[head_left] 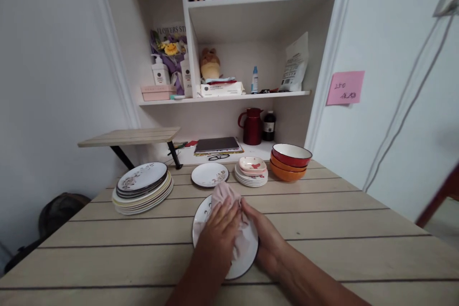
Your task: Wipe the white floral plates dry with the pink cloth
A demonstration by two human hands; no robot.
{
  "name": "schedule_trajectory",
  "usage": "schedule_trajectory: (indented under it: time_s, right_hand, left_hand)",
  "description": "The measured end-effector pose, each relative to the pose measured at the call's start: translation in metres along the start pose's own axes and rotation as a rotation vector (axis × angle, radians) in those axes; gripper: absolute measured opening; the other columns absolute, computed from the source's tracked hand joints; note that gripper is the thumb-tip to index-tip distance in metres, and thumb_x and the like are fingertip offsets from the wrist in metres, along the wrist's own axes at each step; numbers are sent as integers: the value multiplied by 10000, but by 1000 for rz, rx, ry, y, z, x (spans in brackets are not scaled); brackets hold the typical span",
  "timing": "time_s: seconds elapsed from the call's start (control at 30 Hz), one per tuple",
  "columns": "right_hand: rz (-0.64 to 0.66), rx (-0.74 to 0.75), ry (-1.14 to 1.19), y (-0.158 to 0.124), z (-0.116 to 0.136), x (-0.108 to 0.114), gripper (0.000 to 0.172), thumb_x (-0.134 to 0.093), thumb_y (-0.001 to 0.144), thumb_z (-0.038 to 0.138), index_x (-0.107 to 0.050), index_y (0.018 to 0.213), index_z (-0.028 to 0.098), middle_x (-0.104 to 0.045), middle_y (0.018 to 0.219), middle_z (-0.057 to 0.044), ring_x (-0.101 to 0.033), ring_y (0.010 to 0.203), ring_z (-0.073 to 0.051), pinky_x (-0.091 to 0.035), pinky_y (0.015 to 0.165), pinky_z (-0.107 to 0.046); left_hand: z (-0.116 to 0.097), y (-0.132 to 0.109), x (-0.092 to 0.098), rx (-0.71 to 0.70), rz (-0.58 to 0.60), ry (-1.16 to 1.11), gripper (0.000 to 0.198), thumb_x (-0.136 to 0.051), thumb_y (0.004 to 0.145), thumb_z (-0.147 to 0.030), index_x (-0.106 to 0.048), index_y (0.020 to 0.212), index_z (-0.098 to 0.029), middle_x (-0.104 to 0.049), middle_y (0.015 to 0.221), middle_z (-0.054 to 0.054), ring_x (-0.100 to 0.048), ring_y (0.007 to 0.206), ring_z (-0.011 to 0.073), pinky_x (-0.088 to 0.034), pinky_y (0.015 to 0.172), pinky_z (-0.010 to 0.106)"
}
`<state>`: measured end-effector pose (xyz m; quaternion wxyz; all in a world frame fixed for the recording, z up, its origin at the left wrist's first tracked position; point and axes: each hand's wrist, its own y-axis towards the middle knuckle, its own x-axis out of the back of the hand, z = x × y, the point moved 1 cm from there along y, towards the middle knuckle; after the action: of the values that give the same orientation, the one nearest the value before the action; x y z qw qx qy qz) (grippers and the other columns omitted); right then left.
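A white plate with a dark rim (247, 256) is tilted up in front of me, over the near part of the table. My right hand (267, 236) grips its right edge, with the thumb at the upper side. Pressed on the plate's face is a pale pink cloth (225, 193), bunched up under my left hand (222, 229), whose fingers lie over it. Part of the plate's pattern is covered by the cloth. Just behind it, another white plate with a dark rim (210, 174) lies flat on the table.
A tall stack of plates (143, 186) stands at the left, below a small raised shelf (129, 136). Small dishes (252, 172) and stacked red and orange bowls (290, 162) stand back right. Behind are a laptop (217, 145) and a red jug (253, 126) on the wooden table's (340, 229) far side.
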<state>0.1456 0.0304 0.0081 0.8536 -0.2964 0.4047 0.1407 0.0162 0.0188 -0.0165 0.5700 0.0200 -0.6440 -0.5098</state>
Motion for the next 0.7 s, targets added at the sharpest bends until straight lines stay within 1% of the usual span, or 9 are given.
schedule_trajectory:
  time_s: [0.1,0.17,0.27,0.33,0.37,0.43,0.53,0.63,0.7]
  right_hand:
    - [-8,-52,-3,2,10,3,488,-591,812,518,-652,1010,75,-738,737,-104,-701,738,-220,-515,819,-336]
    - [30,-38,9,2,23,7,558,-542,823,562,-642,1056,65,-743,798,-129,-702,808,-249,-512,840,-374]
    - [80,144,65,2,45,12,547,-481,874,519,-594,1190,86,-738,969,-145,-683,942,-259,-481,908,-409]
    - [68,254,88,1,53,13,526,-487,884,488,-568,1244,113,-727,1042,-134,-669,994,-253,-459,945,-413]
    - [58,269,84,0,53,12,530,-498,879,489,-563,1255,122,-723,1063,-131,-665,1009,-256,-452,956,-419]
    - [49,229,49,-2,46,9,562,-525,856,519,-568,1255,126,-716,1087,-134,-661,1022,-271,-448,961,-437]
    - [49,120,0,-4,24,2,578,-557,831,532,-591,1227,114,-721,1070,-140,-678,982,-277,-463,945,-428]
    - [15,67,-25,-5,3,-3,526,-591,826,476,-597,1212,120,-737,1021,-127,-703,895,-255,-486,909,-403]
    - [4,58,-45,-4,-4,-4,493,-604,824,443,-593,1209,136,-744,996,-111,-710,843,-239,-495,887,-395]
  left_hand:
    - [-13,4,-1,-84,89,-105,414,-438,899,-138,-506,1308,-123,-560,1352,102,-375,1359,228,-410,1074,457]
    - [-17,4,-1,-115,138,-148,417,-445,911,-150,-493,1325,-161,-560,1356,78,-376,1359,200,-391,1089,437]
    - [-12,1,-2,-90,145,-143,438,-424,912,-134,-486,1340,-202,-533,1383,76,-392,1350,191,-381,1091,438]
    - [-2,-1,-2,-18,102,-91,464,-408,905,-114,-474,1355,-205,-525,1388,91,-408,1340,202,-392,1077,450]
    - [4,-3,-2,21,71,-62,478,-399,901,-101,-467,1363,-204,-528,1384,95,-410,1339,207,-399,1069,455]
    - [16,-6,2,94,0,-16,494,-389,901,-86,-451,1377,-201,-540,1372,95,-406,1342,211,-413,1056,458]
    - [26,-9,11,191,-61,15,512,-394,906,-88,-413,1404,-208,-527,1385,83,-381,1357,219,-392,1072,477]
    - [22,-7,17,233,-70,-13,509,-392,929,-130,-367,1431,-211,-517,1397,74,-370,1363,220,-372,1089,475]
    - [13,-2,18,225,-33,-82,515,-381,944,-155,-323,1453,-208,-495,1416,76,-357,1370,210,-374,1093,446]
